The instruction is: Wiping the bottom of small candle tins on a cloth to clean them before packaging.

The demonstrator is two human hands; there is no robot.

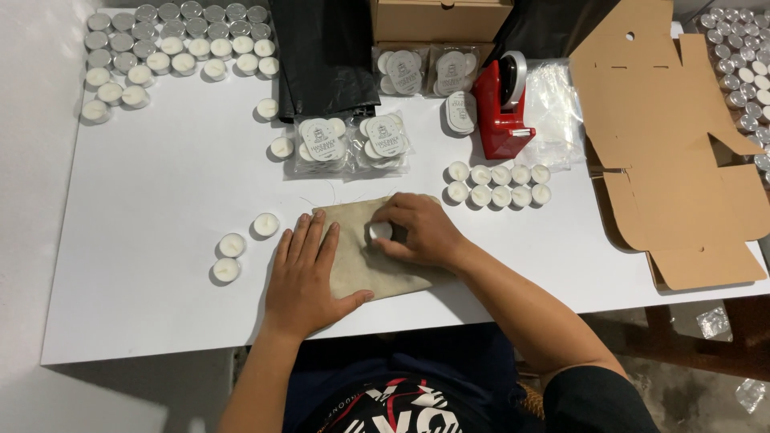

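pressing my left hand (303, 273) flat on the beige cloth pouch (377, 252), i am keeping the fabric from sliding on the white tabletop (160, 200). those fingers are spread wide and holding nothing, only weighing the cloth down along its left side. my right hand (417, 231) is curling over the upper middle of the pouch, its fingers half closed around a small white round piece, seemingly a tealight candle (380, 231), which is sitting against the fabric under my fingertips. the pouch is lying in front of me, near the tabletop's front edge.

to do this well, i am judging that the flat hand should keep even pressure so the cloth is not bunching, while the right fingers are gripping the candle lightly by its rim, not squeezing the soft wax.

three loose tealights (233, 244) are lying just left of the pouch, and a double row of tealights (499, 184) is sitting to the upper right, near the red tape dispenser (504, 108). bagged candle packs (353, 144) are resting just beyond the pouch, a flat cardboard box blank (682, 160) is lying at the right, and many more tealights (160, 44) are crowding the far left corner.
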